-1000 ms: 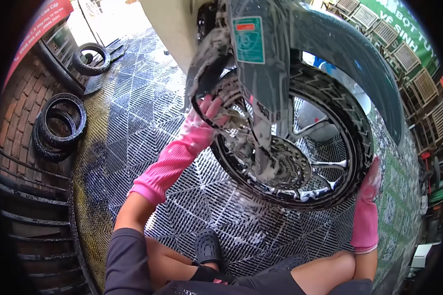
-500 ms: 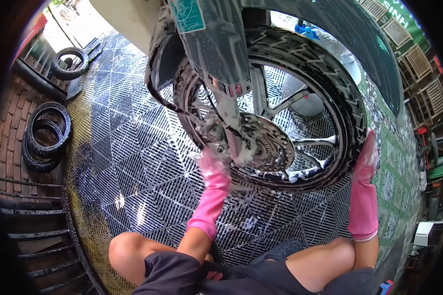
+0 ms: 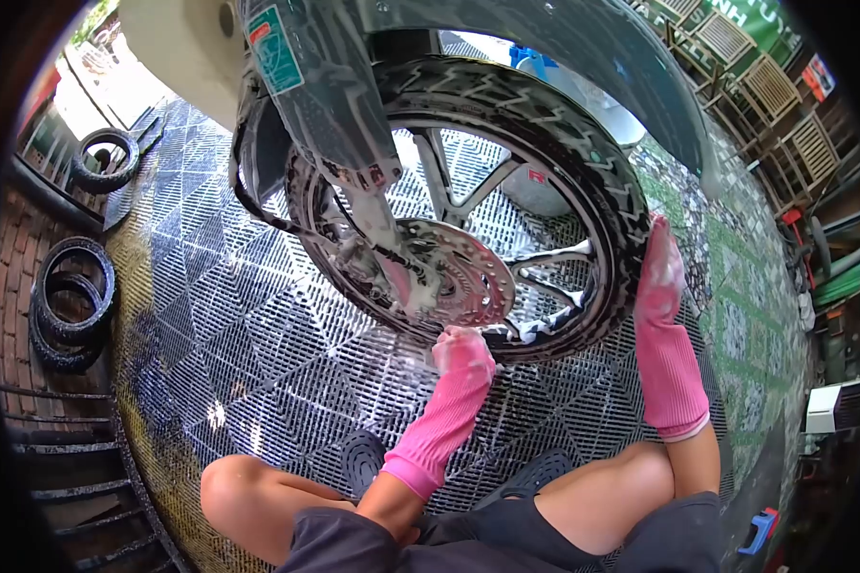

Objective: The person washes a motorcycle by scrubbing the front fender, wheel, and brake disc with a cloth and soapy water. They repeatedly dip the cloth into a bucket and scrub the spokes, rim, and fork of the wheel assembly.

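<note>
A foam-streaked front motorcycle wheel [image 3: 597, 286] with a black treaded tyre [image 3: 631, 181] fills the upper middle. Its brake disc [image 3: 487, 277] and the fork leg [image 3: 382, 224] carry white suds. My left hand [image 3: 463, 351], in a wet pink glove, is at the wheel's lower edge just under the disc. Its fingers are curled, and what they may hold is hidden. My right hand [image 3: 659, 263], gloved in pink with foam on it, lies along the tyre's right side, fingers stretched upward against the tread.
A grey fender [image 3: 640, 86] arches over the wheel. Wet plastic grating [image 3: 258, 315] covers the floor. Loose tyres [image 3: 72, 301] lie at the left by a brick wall. Wooden chairs [image 3: 769, 86] and a white box [image 3: 836, 406] stand at the right.
The view has shifted, so the wheel appears further left. My left hand has moved right along the wheel's lower edge, from below the hub to under the disc. My right hand stays against the tyre.
</note>
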